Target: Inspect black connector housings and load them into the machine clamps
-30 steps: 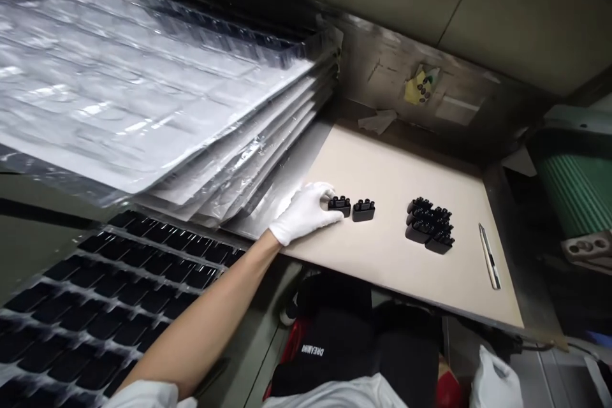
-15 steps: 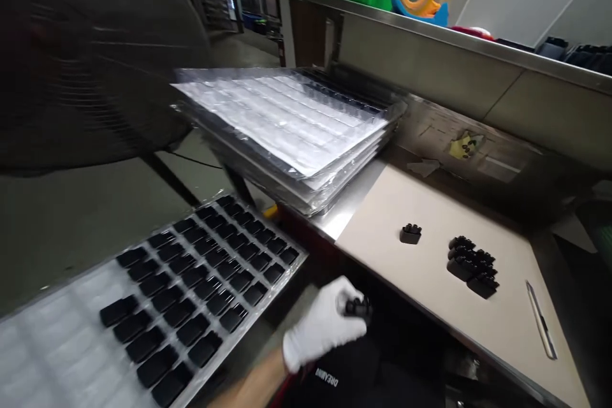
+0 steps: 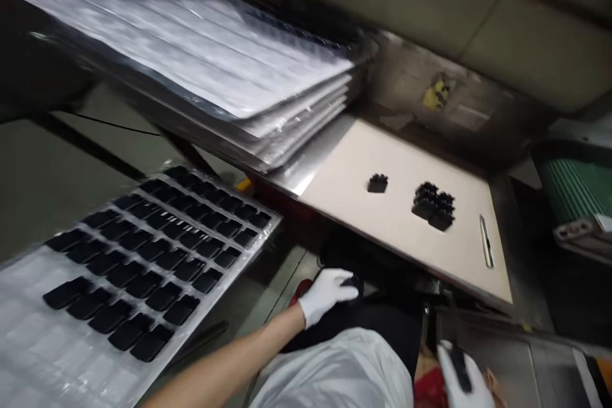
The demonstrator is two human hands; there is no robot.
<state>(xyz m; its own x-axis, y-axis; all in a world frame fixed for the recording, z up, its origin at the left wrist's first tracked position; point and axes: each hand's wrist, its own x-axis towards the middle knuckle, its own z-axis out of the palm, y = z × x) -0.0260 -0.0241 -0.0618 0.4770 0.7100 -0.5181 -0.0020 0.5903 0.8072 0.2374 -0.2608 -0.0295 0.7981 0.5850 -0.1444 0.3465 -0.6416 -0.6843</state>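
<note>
Holding a dark block (image 3: 354,282) over the lap, the left hand (image 3: 325,298) has its gloved fingers partly closed, thumb on the near side, the block poking out past the tips. Down by the other side, the right hand (image 3: 471,386) seems closed around a dark piece (image 3: 461,367), though blur hides how snug that hold is. So, from where I'm standing, the step in hand looks like handling two pieces at once, away from the counter (image 3: 296,177). Beyond the left fingers, a lone block (image 3: 377,185) stands on the pale sheet (image 3: 344,169), with a tight cluster of blocks (image 3: 433,206) further to the right and a slim pen-like tool (image 3: 486,241) past that. Off to the left of those fingers lies the tray (image 3: 258,237) with its rows of black pieces (image 3: 136,239); stacked trays (image 3: 201,51) rise behind. Any next move calls, I'd judge, for a steady pinch, with both pieces kept in check.
</note>
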